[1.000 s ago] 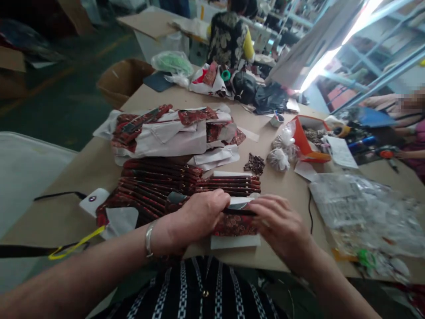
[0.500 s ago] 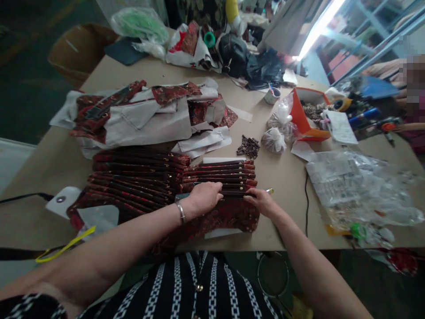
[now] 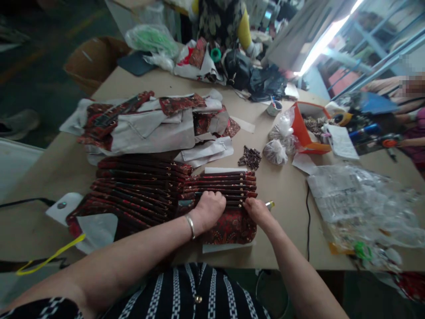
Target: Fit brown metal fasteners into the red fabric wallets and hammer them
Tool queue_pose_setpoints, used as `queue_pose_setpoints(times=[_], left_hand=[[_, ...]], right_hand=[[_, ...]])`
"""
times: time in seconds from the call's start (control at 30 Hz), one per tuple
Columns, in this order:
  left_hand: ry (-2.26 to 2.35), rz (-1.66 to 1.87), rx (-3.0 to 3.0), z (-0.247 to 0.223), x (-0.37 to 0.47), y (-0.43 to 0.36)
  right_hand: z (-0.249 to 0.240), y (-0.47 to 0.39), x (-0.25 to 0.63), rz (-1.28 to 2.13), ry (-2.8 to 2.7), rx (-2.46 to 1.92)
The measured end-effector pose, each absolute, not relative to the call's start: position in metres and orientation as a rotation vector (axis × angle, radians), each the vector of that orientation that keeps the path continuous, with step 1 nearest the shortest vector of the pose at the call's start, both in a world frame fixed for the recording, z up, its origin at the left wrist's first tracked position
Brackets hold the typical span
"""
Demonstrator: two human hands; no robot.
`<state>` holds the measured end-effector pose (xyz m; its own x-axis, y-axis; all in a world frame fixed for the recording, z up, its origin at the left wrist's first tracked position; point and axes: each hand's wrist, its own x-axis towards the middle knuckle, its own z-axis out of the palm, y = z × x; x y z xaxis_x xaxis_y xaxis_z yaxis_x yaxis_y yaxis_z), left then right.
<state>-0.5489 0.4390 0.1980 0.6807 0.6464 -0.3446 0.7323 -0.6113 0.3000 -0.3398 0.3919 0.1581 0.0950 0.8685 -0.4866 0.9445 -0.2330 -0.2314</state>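
Observation:
A row of dark red patterned fabric pouches with zipper edges (image 3: 221,184) lies overlapped in front of me, small gold-coloured metal bits along its right side. On the nearest pouch (image 3: 232,228), whose patterned face shows, both my hands grip the upper edge. My left hand (image 3: 210,208) is closed at the middle of that edge, fingers curled under and partly hidden. At the right corner my right hand (image 3: 257,212) pinches the edge; its fingertips are mostly hidden. Further left spreads a larger overlapped row of similar pouches (image 3: 136,186).
Behind the pouches lies a heap of white and red patterned pieces (image 3: 152,128). Small dark pieces (image 3: 249,158) form a pile beside tied plastic bags (image 3: 276,151) and an orange box (image 3: 308,141). Clear plastic bags (image 3: 361,204) cover the right side. Another person (image 3: 221,22) stands across the table.
The view has shifted, so the table sits lower. My left fingers have curled in more. The nearest pouch's dark upper edge showed between my hands before; now its patterned face reaches up there.

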Motion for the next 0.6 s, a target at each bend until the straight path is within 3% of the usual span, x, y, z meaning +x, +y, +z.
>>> queue_pose_setpoints(times=[0.13,0.27,0.47,0.6], left_hand=[[0.74,-0.003,2.809,0.179,-0.557,0.41],[0.708,0.172,2.938,0.141,-0.567,0.401],[0.696,0.506,3.012,0.101,-0.569,0.405],[0.807,0.431,2.76,0.088,-0.556,0.418]], right_hand=[[0.165,0.386,-0.346,-0.689,1.937,2.187],[0.175,0.414,-0.343,-0.536,2.114,2.222],[0.243,0.571,-0.427,-0.253,2.78,1.76],[0.266,0.682,-0.504,0.0,2.821,1.581]])
